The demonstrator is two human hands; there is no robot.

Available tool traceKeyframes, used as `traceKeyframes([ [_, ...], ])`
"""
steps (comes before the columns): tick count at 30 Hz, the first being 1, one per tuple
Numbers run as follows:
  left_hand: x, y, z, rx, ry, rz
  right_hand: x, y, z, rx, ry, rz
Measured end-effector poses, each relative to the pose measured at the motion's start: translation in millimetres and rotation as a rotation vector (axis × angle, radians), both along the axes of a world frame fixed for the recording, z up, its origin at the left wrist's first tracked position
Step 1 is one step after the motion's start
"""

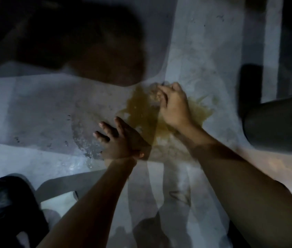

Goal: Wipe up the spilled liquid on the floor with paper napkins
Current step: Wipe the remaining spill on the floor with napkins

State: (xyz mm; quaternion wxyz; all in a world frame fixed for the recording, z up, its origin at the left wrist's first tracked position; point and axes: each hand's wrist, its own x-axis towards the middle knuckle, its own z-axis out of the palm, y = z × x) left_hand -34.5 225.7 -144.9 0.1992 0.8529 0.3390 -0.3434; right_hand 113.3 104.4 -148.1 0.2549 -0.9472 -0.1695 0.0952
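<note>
A yellow-brown puddle (pixel 141 111) spreads over the grey floor (pixel 39 108) in the middle of the head view. My right hand (pixel 173 106) presses down on a soaked, crumpled paper napkin (pixel 155 94) at the puddle's far edge, fingers closed on it. Brownish smears (pixel 203 110) fan out to the right of that hand. My left hand (pixel 121 140) lies flat on the floor at the puddle's near left edge, fingers apart and holding nothing. A wet clear patch (pixel 86 140) glistens just left of it.
A dark boot (pixel 281 126) stands at the right, close to the puddle. Another dark shoe (pixel 7 197) is at the lower left. A large dark shadowed shape (pixel 87 42) covers the upper left. The scene is dim and blurred.
</note>
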Motion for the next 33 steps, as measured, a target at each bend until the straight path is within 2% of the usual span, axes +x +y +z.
traceKeyframes([
  [3,-8.2,4.8,0.3,-0.016,-0.048,-0.012,30.6,41.7,-5.3,-0.080,0.061,0.076],
  [6,-10.4,10.0,-0.8,-0.039,-0.091,-0.066,7.8,73.4,-7.1,-0.226,0.048,0.270],
  [9,-14.7,23.1,-8.4,-0.063,-0.148,0.015,-40.5,55.8,-7.8,-0.219,-0.023,0.473],
  [11,-20.8,33.7,-6.9,-0.081,-0.189,0.098,-60.6,25.9,-13.0,-0.175,0.000,0.571],
  [14,-27.5,48.4,6.5,-0.156,-0.278,0.158,-60.3,-11.3,-9.8,-0.143,0.161,0.435],
  [17,-32.3,66.9,16.1,-0.126,-0.384,0.243,-44.4,-21.0,4.3,-0.025,0.073,0.190],
  [18,-33.4,71.9,15.6,-0.131,-0.441,0.252,-40.3,-15.3,8.7,0.010,0.020,0.166],
  [19,-34.5,74.7,15.3,-0.135,-0.468,0.239,-38.8,-4.8,13.5,0.017,0.014,0.177],
  [22,-35.6,73.5,21.4,-0.051,-0.463,0.095,-59.9,29.3,14.5,-0.039,0.202,0.339],
  [24,-34.0,65.8,26.5,-0.067,-0.501,0.059,-91.6,25.6,4.5,-0.107,0.265,0.447],
  [29,-39.2,46.9,15.6,-0.141,-0.516,0.047,-135.0,-46.2,-12.7,-0.151,0.086,0.534],
  [31,-42.5,34.3,14.6,-0.159,-0.530,0.037,-128.1,-65.5,-12.0,-0.145,0.084,0.398],
  [33,-45.2,22.6,15.4,-0.162,-0.507,0.024,-112.1,-82.7,-8.2,-0.088,0.094,0.156],
])
